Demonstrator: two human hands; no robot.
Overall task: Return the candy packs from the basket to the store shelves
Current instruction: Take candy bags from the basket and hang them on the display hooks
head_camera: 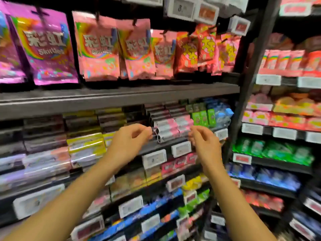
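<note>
Candy packs point(171, 126) on shelf | between left hand point(129, 139), right hand point(204, 141)

Price tags point(154, 158): print too blurred to read.
Purple pack point(7, 49): cut off by left edge.
Lower shelves point(156, 214): packs smeared, brands unreadable.
Left hand point(129, 141) fingers point(147, 131): whether they touch the pink-and-silver packs point(167, 129) is unclear.
</note>
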